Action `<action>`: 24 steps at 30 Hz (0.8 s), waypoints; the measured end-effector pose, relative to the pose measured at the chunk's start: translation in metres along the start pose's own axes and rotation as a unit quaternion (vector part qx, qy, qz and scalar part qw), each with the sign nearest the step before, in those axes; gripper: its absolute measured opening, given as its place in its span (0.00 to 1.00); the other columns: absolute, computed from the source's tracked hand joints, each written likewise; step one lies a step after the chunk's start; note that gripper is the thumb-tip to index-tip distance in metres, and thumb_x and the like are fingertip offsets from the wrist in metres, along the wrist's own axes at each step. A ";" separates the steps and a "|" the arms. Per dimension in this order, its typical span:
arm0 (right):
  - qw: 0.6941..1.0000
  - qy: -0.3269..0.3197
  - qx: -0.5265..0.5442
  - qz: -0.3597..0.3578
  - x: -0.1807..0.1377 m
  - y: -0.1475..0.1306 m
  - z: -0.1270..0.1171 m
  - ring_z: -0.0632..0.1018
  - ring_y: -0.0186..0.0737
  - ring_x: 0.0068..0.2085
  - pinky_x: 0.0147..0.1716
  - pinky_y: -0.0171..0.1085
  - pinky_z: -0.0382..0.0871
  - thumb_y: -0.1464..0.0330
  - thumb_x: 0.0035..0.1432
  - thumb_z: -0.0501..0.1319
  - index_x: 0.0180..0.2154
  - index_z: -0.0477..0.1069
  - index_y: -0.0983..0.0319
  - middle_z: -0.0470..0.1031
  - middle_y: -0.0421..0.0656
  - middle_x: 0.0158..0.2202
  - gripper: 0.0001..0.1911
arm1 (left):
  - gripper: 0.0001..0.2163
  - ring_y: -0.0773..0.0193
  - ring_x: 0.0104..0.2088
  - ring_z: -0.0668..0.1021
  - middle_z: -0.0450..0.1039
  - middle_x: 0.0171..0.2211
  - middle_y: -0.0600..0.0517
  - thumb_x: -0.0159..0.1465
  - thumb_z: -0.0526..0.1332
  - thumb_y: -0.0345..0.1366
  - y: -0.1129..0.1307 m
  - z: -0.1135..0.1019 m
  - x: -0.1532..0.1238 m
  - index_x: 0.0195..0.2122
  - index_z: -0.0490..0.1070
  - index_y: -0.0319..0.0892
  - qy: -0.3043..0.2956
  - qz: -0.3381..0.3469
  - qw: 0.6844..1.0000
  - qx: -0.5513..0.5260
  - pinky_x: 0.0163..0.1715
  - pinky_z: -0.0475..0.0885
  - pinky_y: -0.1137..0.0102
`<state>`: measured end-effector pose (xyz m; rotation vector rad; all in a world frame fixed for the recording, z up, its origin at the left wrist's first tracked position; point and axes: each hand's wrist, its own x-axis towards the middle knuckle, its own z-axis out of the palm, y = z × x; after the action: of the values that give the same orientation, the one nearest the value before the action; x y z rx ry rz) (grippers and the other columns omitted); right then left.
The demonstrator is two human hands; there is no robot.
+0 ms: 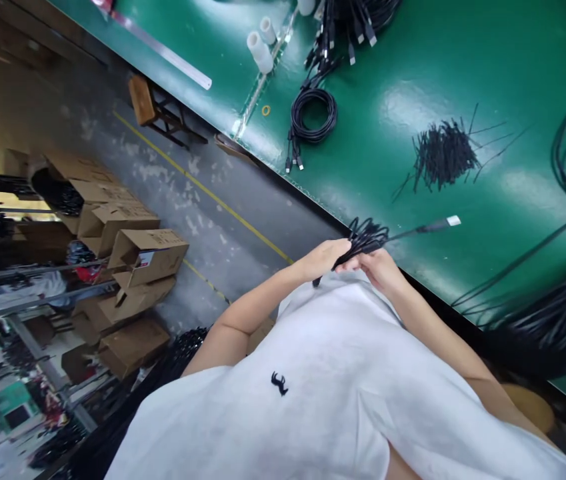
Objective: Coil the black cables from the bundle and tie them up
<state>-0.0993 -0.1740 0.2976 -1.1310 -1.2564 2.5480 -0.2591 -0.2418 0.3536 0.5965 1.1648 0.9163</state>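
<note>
A bundled black USB cable (pixel 369 235) is held at the table's front edge, close to my white shirt. My left hand (pixel 330 259) wraps round the left side of the bundle, its fingers closed. From the right, my right hand (pixel 375 268) pinches the underside; its fingertips are partly hidden by the cable. One end with a silver plug (pixel 453 221) sticks out to the right over the green tabletop. A pile of short black ties (pixel 445 155) lies beyond my hands. Farther left on the table rests a neatly coiled black cable (pixel 314 116).
More black cables (pixel 350 27) heap at the far edge, near white plastic cylinders (pixel 259 52) and a steel ruler (pixel 163 50). A large cable bundle (pixel 553 320) lies at the right. Across the floor stand a wooden stool (pixel 143 100) and cardboard boxes (pixel 147 257).
</note>
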 end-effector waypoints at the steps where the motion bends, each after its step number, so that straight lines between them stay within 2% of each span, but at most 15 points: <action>1: 1.000 0.005 0.022 -0.018 0.007 -0.005 0.007 0.69 0.34 0.26 0.28 0.35 0.64 0.59 0.45 0.66 0.25 0.68 0.60 0.69 0.39 0.23 0.13 | 0.22 0.72 0.23 0.64 0.63 0.22 0.56 0.68 0.52 0.54 0.000 0.003 -0.004 0.31 0.67 0.38 0.009 -0.002 1.000 0.016 0.27 0.60 0.71; 4: 0.995 0.036 0.059 -0.066 0.019 -0.013 0.018 0.66 0.31 0.24 0.27 0.33 0.62 0.63 0.42 0.68 0.26 0.67 0.60 0.65 0.36 0.21 0.12 | 0.18 0.73 0.23 0.62 0.61 0.23 0.58 0.70 0.52 0.50 -0.009 0.008 -0.014 0.34 0.65 0.39 0.066 0.009 0.998 0.022 0.27 0.59 0.73; 7: 0.995 0.048 0.044 -0.079 0.024 -0.008 0.025 0.63 0.29 0.24 0.26 0.32 0.60 0.60 0.44 0.68 0.29 0.68 0.60 0.63 0.34 0.21 0.14 | 0.13 0.74 0.22 0.62 0.61 0.25 0.59 0.70 0.53 0.48 -0.026 0.007 -0.020 0.39 0.62 0.41 0.150 0.038 0.987 -0.034 0.25 0.58 0.74; 10: 0.994 0.048 -0.052 -0.088 0.024 0.003 0.032 0.65 0.31 0.25 0.28 0.34 0.61 0.55 0.50 0.64 0.30 0.67 0.61 0.64 0.36 0.22 0.16 | 0.13 0.74 0.22 0.62 0.62 0.27 0.59 0.69 0.56 0.45 -0.042 -0.001 -0.026 0.47 0.61 0.43 0.188 0.052 0.979 -0.056 0.25 0.59 0.74; 12: 0.976 0.050 -0.179 -0.116 0.021 0.007 0.035 0.68 0.34 0.26 0.30 0.35 0.63 0.55 0.56 0.60 0.29 0.67 0.61 0.67 0.38 0.24 0.15 | 0.11 0.72 0.24 0.63 0.61 0.26 0.59 0.68 0.57 0.42 -0.046 -0.008 -0.032 0.47 0.62 0.42 0.184 0.042 0.982 0.005 0.28 0.61 0.73; 13: 0.953 0.053 -0.260 -0.148 0.017 0.008 0.036 0.70 0.36 0.29 0.31 0.36 0.64 0.56 0.59 0.57 0.30 0.68 0.61 0.70 0.40 0.26 0.15 | 0.10 0.71 0.25 0.64 0.62 0.26 0.58 0.68 0.57 0.41 -0.046 -0.011 -0.035 0.44 0.64 0.41 0.187 0.035 0.981 0.046 0.29 0.62 0.72; 14: 0.917 0.062 -0.345 -0.189 0.014 0.007 0.037 0.72 0.37 0.31 0.33 0.36 0.64 0.58 0.63 0.55 0.31 0.70 0.61 0.72 0.42 0.29 0.14 | 0.08 0.70 0.26 0.65 0.62 0.26 0.58 0.68 0.57 0.40 -0.046 -0.013 -0.038 0.42 0.64 0.41 0.197 0.029 0.976 0.086 0.30 0.62 0.72; 17: 0.761 0.081 -0.568 -0.303 0.007 -0.002 0.036 0.73 0.41 0.37 0.35 0.39 0.63 0.63 0.69 0.50 0.37 0.74 0.62 0.75 0.48 0.35 0.17 | 0.05 0.67 0.28 0.67 0.65 0.26 0.56 0.68 0.56 0.38 -0.046 -0.015 -0.039 0.38 0.64 0.41 0.246 0.026 0.953 0.175 0.33 0.63 0.70; 19: 0.662 0.035 -0.652 -0.367 0.009 -0.012 0.034 0.73 0.44 0.40 0.39 0.41 0.64 0.67 0.70 0.48 0.40 0.75 0.63 0.76 0.51 0.40 0.17 | 0.05 0.64 0.30 0.69 0.67 0.28 0.54 0.67 0.55 0.36 -0.048 -0.014 -0.035 0.42 0.66 0.41 0.251 0.030 0.944 0.211 0.36 0.64 0.68; 21: 0.580 -0.046 -0.687 -0.435 0.016 -0.024 0.033 0.72 0.47 0.49 0.48 0.44 0.64 0.71 0.69 0.47 0.43 0.75 0.64 0.75 0.53 0.48 0.17 | 0.07 0.62 0.32 0.70 0.69 0.29 0.52 0.67 0.55 0.35 -0.052 -0.015 -0.029 0.44 0.67 0.40 0.242 0.034 0.940 0.239 0.37 0.64 0.67; 23: 0.514 -0.115 -0.702 -0.480 0.024 -0.036 0.034 0.70 0.47 0.54 0.56 0.46 0.60 0.74 0.69 0.47 0.43 0.75 0.66 0.74 0.52 0.52 0.17 | 0.08 0.63 0.31 0.70 0.69 0.30 0.52 0.65 0.55 0.33 -0.055 -0.017 -0.025 0.44 0.68 0.40 0.240 0.034 0.938 0.250 0.36 0.63 0.68; 24: 0.489 -0.134 -0.711 -0.487 0.027 -0.041 0.034 0.71 0.47 0.52 0.57 0.46 0.59 0.74 0.68 0.48 0.42 0.75 0.66 0.74 0.53 0.49 0.16 | 0.07 0.64 0.30 0.69 0.68 0.29 0.53 0.65 0.56 0.32 -0.055 -0.018 -0.024 0.43 0.68 0.40 0.235 0.033 0.941 0.240 0.35 0.63 0.68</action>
<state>-0.1504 -0.1594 0.3241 0.2976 -2.8795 0.4238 -0.2633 -0.2919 0.3165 0.8383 1.8385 0.8549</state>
